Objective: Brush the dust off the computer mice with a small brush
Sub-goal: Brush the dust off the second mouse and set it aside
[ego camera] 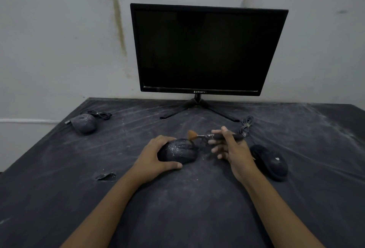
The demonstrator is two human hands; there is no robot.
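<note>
Gripping dusty centre mouse (178, 152) on table (197, 208) w/ curled L hand (156, 158), R hand (234, 150) pinches brush (199, 135) betw. thumb & forefinger, other fingers loosely spread, bristles at its far edge; dusty mouse (85, 123) far left, cleaner mouse (270, 161) right.

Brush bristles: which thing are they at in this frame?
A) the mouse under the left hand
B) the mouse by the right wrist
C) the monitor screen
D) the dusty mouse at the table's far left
A: the brush, held in the right hand, has its orange bristles at the far edge of the mouse that the left hand grips.
</note>
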